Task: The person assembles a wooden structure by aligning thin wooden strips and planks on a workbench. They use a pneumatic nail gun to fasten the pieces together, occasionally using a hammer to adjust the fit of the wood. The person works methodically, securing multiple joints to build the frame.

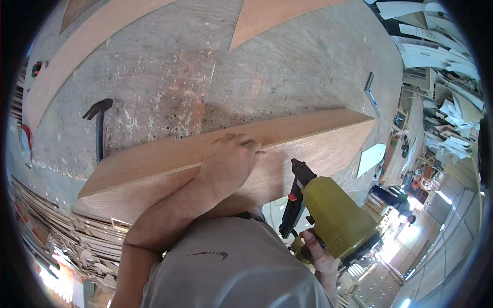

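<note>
A long plywood piece (318, 122), seemingly two boards joined along an edge, lies across the near side of the worktable. My left hand (231, 161) grips it near its middle, fingers curled over the upper edge and the palm against the near face. To the right, my right hand (319, 254) is wrapped around the handle of a yellow-green nail gun (339, 215) with a black nose and magazine. The gun's nose points up toward the near face of the plywood, apparently a little apart from it. Part of the gun's handle is hidden behind my fingers.
On the scuffed worktable (169, 66), a claw hammer (99, 126) lies at the left, close to the plywood's end. A thin square-like tool (371, 92) lies at the far right. Large plywood sheets (277, 18) rest at the far side. White offcuts (436, 51) are piled beyond the right edge.
</note>
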`<state>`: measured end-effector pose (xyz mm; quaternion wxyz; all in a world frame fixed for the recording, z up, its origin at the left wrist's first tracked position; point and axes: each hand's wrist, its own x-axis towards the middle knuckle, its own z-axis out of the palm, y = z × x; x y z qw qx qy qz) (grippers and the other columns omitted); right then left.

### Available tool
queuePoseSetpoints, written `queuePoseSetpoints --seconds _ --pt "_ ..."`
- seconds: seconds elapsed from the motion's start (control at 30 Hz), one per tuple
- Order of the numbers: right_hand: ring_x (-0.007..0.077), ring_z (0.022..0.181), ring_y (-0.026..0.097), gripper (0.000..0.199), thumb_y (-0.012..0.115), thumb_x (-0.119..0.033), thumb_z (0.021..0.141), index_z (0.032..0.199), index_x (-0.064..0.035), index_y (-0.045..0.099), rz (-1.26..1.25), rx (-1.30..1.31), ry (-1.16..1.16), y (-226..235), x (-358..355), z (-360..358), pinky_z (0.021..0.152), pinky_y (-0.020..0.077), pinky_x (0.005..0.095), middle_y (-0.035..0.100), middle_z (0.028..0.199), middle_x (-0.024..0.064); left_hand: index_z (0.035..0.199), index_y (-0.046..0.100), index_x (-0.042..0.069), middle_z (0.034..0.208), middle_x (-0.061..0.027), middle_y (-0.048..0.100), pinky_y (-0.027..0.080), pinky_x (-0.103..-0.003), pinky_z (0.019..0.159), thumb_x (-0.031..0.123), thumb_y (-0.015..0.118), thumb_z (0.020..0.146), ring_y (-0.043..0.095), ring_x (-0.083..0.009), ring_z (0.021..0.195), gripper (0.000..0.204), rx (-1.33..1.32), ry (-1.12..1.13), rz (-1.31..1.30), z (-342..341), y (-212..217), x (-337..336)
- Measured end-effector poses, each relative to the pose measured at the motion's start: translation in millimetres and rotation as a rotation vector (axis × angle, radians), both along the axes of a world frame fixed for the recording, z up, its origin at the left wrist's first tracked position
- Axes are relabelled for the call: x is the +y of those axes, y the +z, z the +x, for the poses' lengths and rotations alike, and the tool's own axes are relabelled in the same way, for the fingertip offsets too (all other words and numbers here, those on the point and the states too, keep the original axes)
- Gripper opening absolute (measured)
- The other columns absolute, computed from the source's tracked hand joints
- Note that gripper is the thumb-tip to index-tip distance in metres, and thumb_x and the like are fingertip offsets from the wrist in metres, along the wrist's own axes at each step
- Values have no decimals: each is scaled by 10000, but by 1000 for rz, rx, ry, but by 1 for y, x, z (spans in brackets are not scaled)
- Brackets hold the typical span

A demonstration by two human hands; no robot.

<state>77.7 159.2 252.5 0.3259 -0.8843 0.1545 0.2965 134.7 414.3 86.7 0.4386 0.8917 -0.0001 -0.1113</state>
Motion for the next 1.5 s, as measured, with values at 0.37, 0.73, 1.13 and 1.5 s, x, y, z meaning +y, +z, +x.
queuePoseSetpoints --seconds 0.37,0.73,1.13,1.5 --pt "170 860 649 498 699 -92 847 1298 1 510 150 -54 -201 -16 4 -14 672 581 290 615 1169 141 989 693 34 1017 -104 689 513 -416 850 218 701 819 645 -299 953 251 -14 156 113 -108 22 102" --pt "184 779 659 461 665 -38 830 1263 29 522 163 -233 -295 -21 53 -25 634 579 283 620 1140 166 1025 649 56 1019 -67 642 526 -394 815 273 698 835 632 -260 934 293 -139 56 132 -113 6 103" --pt "179 703 655 465 668 -59 825 1257 31 523 108 -319 -319 -29 74 -35 598 549 283 634 1107 158 1229 561 -25 1194 -139 608 425 -402 994 136 582 935 561 -208 1137 336 -389 965 -22 -198 14 237" --pt "165 676 640 470 699 -127 819 1235 18 535 49 -344 -290 -35 88 -39 587 525 280 640 1094 146 1355 430 -4 1368 -173 485 362 -420 1082 329 549 973 456 -262 1281 520 -340 1296 -607 -280 -114 204"
